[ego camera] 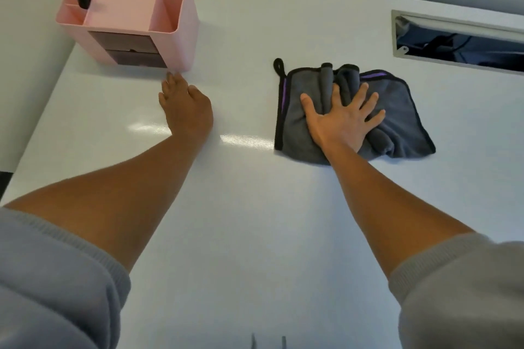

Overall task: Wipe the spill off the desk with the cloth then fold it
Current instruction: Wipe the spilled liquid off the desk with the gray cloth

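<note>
A grey cloth with black trim, a purple stripe and a black hanging loop lies bunched on the white desk, right of centre. My right hand presses flat on the cloth's middle, fingers spread, palm down. My left hand rests on the bare desk to the left, fingers loosely curled, holding nothing, just in front of the pink organiser. No spill is visible on the desk; only light glare shows between the hands.
A pink desk organiser with compartments, two small drawers, a black item and yellow notes stands at the back left. A rectangular cable slot opens in the desk at the back right. The desk's left edge runs diagonally.
</note>
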`<state>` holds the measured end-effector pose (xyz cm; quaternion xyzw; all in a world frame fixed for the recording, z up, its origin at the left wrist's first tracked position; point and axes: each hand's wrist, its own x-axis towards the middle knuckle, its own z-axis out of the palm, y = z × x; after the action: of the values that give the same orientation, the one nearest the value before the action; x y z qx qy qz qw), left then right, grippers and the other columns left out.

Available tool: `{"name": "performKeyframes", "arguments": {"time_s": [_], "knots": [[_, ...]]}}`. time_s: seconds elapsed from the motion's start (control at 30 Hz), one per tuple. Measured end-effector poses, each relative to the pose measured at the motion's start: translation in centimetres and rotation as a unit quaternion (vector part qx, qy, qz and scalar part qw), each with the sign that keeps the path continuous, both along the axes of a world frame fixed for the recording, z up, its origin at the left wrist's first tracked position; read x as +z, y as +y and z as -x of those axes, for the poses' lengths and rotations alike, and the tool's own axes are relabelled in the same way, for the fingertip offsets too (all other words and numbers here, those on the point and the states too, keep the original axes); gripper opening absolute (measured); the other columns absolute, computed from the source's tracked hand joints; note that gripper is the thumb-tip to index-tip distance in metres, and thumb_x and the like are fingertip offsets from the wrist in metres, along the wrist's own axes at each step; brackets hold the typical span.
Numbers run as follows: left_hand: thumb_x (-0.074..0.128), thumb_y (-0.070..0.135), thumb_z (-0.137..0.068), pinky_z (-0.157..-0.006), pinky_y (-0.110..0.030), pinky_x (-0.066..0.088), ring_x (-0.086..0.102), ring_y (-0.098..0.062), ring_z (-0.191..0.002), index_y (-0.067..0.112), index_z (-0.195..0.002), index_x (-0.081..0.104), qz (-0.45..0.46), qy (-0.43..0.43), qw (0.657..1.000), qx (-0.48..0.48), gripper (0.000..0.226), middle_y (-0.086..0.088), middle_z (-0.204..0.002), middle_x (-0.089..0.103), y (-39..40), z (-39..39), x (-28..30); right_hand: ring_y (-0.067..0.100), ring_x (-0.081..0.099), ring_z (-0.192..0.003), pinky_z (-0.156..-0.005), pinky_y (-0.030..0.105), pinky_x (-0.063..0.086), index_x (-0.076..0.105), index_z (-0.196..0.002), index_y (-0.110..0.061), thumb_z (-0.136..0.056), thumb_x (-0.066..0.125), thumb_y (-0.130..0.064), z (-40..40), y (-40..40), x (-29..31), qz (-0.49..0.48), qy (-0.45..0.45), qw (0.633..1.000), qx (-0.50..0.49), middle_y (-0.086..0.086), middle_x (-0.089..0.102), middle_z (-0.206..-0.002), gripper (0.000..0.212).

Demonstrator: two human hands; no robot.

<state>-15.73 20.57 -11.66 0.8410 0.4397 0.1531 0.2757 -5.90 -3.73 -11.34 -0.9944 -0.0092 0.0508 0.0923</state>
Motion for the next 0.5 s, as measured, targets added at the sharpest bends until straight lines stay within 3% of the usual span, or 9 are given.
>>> {"name": "performKeyframes", "arguments": {"time_s": [0.07,0.13,0.3,0.5], "knots": [[0.029,0.015,-0.101,-0.119,-0.027,0.012,0.020,-0.023,-0.148,0.006,-0.150,0.030,-0.017,-0.048,0.999,0.003,0.050,-0.008,-0.158,0.028,0.5,2.7,0.5,0.039,-0.003,-0.152,-0.117,0.065,-0.005,0.029,-0.153,-0.038,-0.076,0.011,-0.092,1.0,2.5,0.0,-0.004,-0.006,0.998,0.056,0.013,0.006,-0.166,0.095],[0.030,0.017,-0.102,-0.115,-0.023,0.011,0.020,-0.022,-0.148,0.010,-0.150,0.033,-0.048,-0.041,0.998,0.021,0.049,-0.005,-0.158,0.030,1.7,6.0,0.7,0.038,-0.003,-0.152,-0.117,0.064,-0.005,0.031,-0.152,-0.038,-0.077,0.010,-0.092,2.7,5.2,0.0,-0.001,-0.010,0.994,0.112,0.012,0.007,-0.166,0.095],[0.029,0.018,-0.100,-0.119,-0.043,0.022,0.019,-0.026,-0.148,0.015,-0.149,0.035,-0.047,0.043,0.993,0.102,0.049,-0.003,-0.158,0.029,5.5,13.7,0.4,0.039,-0.001,-0.151,-0.116,0.064,-0.004,0.037,-0.149,-0.039,-0.079,0.012,-0.090,8.0,11.0,-0.1,-0.003,-0.022,0.981,0.190,0.013,0.010,-0.165,0.090],[0.030,0.012,-0.099,-0.122,-0.039,0.015,0.014,-0.022,-0.149,0.012,-0.150,0.032,-0.045,0.058,0.993,0.092,0.051,-0.003,-0.160,0.025,6.4,19.0,-0.5,0.042,-0.002,-0.151,-0.116,0.065,-0.006,0.039,-0.148,-0.038,-0.082,0.016,-0.086,13.7,17.7,-0.3,-0.026,-0.026,0.975,0.220,0.016,0.011,-0.165,0.085]]}}
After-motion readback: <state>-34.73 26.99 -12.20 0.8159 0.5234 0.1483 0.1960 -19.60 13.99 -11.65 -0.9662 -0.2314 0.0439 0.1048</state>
